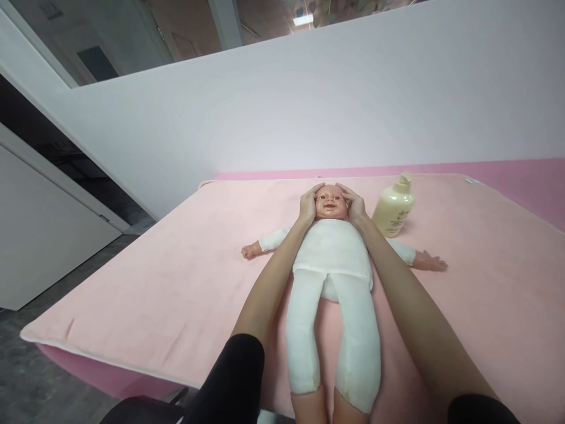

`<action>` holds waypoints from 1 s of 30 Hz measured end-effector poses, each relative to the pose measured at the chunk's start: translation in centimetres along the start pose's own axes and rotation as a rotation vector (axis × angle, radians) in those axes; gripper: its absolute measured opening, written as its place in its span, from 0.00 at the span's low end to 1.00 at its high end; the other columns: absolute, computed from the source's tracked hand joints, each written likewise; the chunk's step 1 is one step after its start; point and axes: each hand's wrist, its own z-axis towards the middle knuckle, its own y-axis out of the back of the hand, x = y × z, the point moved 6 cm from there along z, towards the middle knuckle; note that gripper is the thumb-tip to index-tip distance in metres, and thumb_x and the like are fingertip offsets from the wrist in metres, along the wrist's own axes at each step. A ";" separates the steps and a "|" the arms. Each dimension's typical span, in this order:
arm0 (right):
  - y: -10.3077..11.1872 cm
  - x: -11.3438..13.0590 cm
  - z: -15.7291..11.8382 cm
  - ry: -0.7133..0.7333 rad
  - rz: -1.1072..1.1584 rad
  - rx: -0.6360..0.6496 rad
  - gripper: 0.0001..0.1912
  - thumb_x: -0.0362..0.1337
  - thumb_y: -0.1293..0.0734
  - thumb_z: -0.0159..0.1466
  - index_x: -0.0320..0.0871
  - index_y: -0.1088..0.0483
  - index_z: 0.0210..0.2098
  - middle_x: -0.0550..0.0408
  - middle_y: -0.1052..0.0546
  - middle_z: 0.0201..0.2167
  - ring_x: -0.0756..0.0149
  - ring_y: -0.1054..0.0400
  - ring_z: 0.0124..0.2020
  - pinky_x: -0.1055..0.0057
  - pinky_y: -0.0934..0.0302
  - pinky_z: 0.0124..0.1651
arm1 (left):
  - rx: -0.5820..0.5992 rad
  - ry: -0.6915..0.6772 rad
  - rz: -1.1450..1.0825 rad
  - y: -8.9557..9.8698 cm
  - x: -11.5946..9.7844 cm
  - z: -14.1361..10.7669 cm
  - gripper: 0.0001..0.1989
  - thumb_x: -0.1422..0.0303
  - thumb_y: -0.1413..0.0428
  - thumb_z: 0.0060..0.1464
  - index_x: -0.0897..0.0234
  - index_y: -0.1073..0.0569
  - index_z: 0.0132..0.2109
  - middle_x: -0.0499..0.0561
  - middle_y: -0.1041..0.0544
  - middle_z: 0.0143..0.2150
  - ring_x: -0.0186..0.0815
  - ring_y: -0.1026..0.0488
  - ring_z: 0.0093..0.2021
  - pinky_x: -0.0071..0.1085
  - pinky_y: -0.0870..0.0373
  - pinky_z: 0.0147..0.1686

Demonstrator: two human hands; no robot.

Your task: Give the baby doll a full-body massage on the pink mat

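Note:
A baby doll with a white cloth body lies on its back, its head away from me and its legs toward me. My left hand cups the left side of the doll's head, fingers curving up toward the forehead. On the opposite side, my right hand holds the head in the same way, fingertips at the temple. The doll's head is between both palms. Its arms stretch out to the sides, partly hidden behind my forearms.
A pale yellow pump bottle stands just right of the doll's head, near my right forearm. Under everything lies a pink blanket over a padded pink table. A white wall rises behind the far edge, with windows above.

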 end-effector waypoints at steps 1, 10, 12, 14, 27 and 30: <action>-0.1 0.0 0.1 0.017 -0.011 0.000 0.24 0.40 0.35 0.48 0.46 0.28 0.45 0.57 0.28 0.54 0.56 0.39 0.59 0.58 0.46 0.64 | -0.010 -0.001 0.005 0.0 -0.3 -0.1 0.22 0.75 0.56 0.46 0.63 0.21 0.42 0.47 0.22 0.50 0.38 0.31 0.57 0.34 0.37 0.58; -0.4 0.4 0.3 0.167 -0.170 0.002 0.32 0.56 0.29 0.45 0.44 0.29 0.45 0.51 0.28 0.51 0.56 0.37 0.56 0.60 0.44 0.62 | 0.004 -0.044 0.046 -0.3 -2.1 -1.3 0.15 0.65 0.41 0.47 0.65 0.22 0.43 0.53 0.22 0.49 0.41 0.29 0.55 0.35 0.35 0.57; -0.3 0.4 0.2 0.148 -0.177 0.008 0.33 0.52 0.27 0.43 0.44 0.29 0.45 0.50 0.28 0.50 0.56 0.37 0.55 0.60 0.43 0.60 | 0.010 -0.029 0.068 -0.3 -2.1 -1.4 0.17 0.67 0.38 0.44 0.64 0.22 0.44 0.53 0.23 0.50 0.41 0.30 0.55 0.35 0.36 0.58; -0.3 0.6 0.2 0.134 -0.182 0.004 0.32 0.50 0.26 0.42 0.45 0.29 0.45 0.51 0.27 0.49 0.56 0.36 0.54 0.59 0.41 0.59 | 0.015 -0.004 0.072 -0.3 -2.2 -1.5 0.18 0.69 0.38 0.43 0.64 0.22 0.44 0.53 0.23 0.51 0.42 0.30 0.56 0.36 0.36 0.58; -0.3 0.5 0.3 0.111 -0.120 0.023 0.24 0.45 0.32 0.47 0.46 0.28 0.44 0.55 0.28 0.52 0.56 0.38 0.57 0.59 0.47 0.63 | -0.012 -0.044 0.025 0.0 -1.0 -0.6 0.19 0.73 0.53 0.46 0.64 0.21 0.41 0.50 0.21 0.48 0.40 0.29 0.55 0.37 0.37 0.58; -0.1 0.3 0.0 0.074 -0.074 0.035 0.26 0.43 0.34 0.48 0.46 0.28 0.46 0.55 0.30 0.55 0.55 0.41 0.59 0.58 0.48 0.64 | -0.015 -0.033 0.018 0.2 -0.4 -0.3 0.20 0.74 0.53 0.45 0.63 0.21 0.41 0.49 0.21 0.48 0.40 0.30 0.56 0.37 0.38 0.59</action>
